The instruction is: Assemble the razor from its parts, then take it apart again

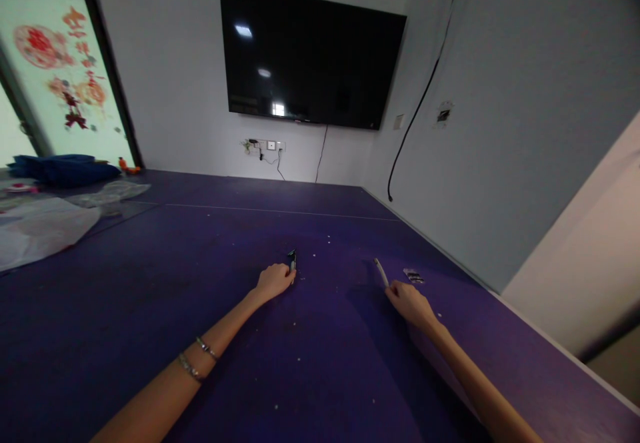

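My left hand (pixel 274 282) is closed around a small tool with a dark head and a pale teal handle (pixel 293 264), shaped like a razor, held close to the purple table (pixel 210 310). Over on the right, my right hand (pixel 409 302) grips a slim white stick (pixel 381 274) by its near end; its far tip looks darker and points up and left. What kind of stick it is I cannot make out. Just beyond the right hand lies a small black-and-clear packet (pixel 414 276). Tiny white bits (pixel 329 238) are scattered on the surface between the hands.
At the far left lie a white plastic sheet (pixel 45 230) and a dark blue cloth bundle (pixel 65 170), with a small orange object (pixel 129 167) beside it. A black cable (pixel 417 106) hangs along the right wall. A television (pixel 310 56) is mounted above wall sockets (pixel 271 145).
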A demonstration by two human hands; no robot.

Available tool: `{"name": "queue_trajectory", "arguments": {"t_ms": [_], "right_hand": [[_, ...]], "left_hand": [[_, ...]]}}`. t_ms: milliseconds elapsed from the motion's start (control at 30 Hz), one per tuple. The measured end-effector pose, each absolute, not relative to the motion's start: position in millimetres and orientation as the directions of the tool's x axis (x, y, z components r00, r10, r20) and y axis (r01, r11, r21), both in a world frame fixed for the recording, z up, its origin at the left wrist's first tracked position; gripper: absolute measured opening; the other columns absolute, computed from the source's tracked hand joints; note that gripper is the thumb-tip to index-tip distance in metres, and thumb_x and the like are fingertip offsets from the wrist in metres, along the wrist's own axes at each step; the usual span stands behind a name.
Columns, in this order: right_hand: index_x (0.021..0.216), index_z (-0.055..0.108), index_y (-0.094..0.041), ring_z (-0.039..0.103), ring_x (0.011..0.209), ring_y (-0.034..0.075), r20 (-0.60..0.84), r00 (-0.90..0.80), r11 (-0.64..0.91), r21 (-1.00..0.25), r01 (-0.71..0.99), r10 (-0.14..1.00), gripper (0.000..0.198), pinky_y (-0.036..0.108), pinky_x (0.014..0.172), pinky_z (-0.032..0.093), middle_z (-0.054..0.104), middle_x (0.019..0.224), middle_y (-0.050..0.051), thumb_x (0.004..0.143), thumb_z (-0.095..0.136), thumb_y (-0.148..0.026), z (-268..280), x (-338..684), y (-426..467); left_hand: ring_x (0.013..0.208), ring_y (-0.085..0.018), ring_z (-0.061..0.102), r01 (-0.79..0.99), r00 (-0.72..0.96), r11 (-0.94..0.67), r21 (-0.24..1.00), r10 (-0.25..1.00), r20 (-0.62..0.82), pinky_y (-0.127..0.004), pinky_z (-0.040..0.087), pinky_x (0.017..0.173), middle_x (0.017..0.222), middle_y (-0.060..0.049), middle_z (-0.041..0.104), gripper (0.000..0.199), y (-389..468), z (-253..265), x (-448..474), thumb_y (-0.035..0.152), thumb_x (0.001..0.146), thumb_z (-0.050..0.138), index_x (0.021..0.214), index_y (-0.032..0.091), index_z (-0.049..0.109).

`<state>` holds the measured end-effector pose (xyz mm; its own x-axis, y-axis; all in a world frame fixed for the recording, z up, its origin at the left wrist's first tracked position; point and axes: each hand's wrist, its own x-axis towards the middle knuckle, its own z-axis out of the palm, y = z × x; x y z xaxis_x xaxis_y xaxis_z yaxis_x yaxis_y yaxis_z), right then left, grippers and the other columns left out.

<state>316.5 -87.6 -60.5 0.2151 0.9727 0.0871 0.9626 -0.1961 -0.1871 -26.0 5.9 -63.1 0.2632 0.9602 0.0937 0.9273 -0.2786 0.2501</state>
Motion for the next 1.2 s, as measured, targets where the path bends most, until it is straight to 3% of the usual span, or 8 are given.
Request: {"name": "queue_trajectory", "arguments": {"t_ms": [100, 367, 867, 1200], "right_hand": [[0.079, 0.06, -0.018, 0.063, 0.075, 0.019, 0.124, 0.16, -0.13, -0.217, 0.967, 0.979, 0.032, 0.025, 0.058, 0.037, 0.066, 0.082, 0.008, 0.086, 0.036, -0.037, -56, 263, -85], [0.091, 0.062, -0.015, 0.064, 0.081, 0.023, 0.226, 0.011, 0.024, -0.149, 0.989, 0.974, 0.031, 0.031, 0.068, 0.044, 0.066, 0.093, 0.012, 0.085, 0.036, -0.031, -55, 167, -60], [0.091, 0.066, -0.012, 0.065, 0.082, 0.028, 0.238, 0.03, 0.003, -0.138, 0.99, 0.971, 0.032, 0.037, 0.069, 0.047, 0.067, 0.09, 0.016, 0.081, 0.041, -0.03, -63, 123, -37], [0.088, 0.066, -0.017, 0.064, 0.081, 0.025, 0.204, 0.074, -0.032, -0.204, 0.979, 0.976, 0.046, 0.034, 0.069, 0.045, 0.067, 0.087, 0.014, 0.085, 0.034, -0.05, -52, 153, -36]], "left_hand": [[0.08, -0.02, 0.062, 0.931, 0.245, -0.266, 0.252, 0.963, 0.109, -0.026, 0.042, 0.066, 0.085, -0.009, 0.067, 0.042, 7, -65, -28, 0.042, 0.087, 0.032, 0.082, 0.019, 0.067], [0.077, -0.019, 0.062, 0.914, 0.221, -0.263, 0.31, 0.961, 0.164, -0.025, 0.04, 0.062, 0.081, -0.006, 0.067, 0.036, 8, -70, -33, 0.037, 0.086, 0.035, 0.079, 0.02, 0.066], [0.075, -0.018, 0.061, 0.924, 0.175, -0.239, 0.299, 0.958, 0.225, -0.024, 0.038, 0.061, 0.081, -0.005, 0.067, 0.036, 3, -76, -30, 0.039, 0.086, 0.036, 0.077, 0.021, 0.065], [0.076, -0.018, 0.061, 0.924, 0.172, -0.233, 0.303, 0.961, 0.216, -0.024, 0.039, 0.064, 0.082, -0.005, 0.068, 0.034, -2, -72, -29, 0.038, 0.085, 0.037, 0.079, 0.021, 0.066]]}}
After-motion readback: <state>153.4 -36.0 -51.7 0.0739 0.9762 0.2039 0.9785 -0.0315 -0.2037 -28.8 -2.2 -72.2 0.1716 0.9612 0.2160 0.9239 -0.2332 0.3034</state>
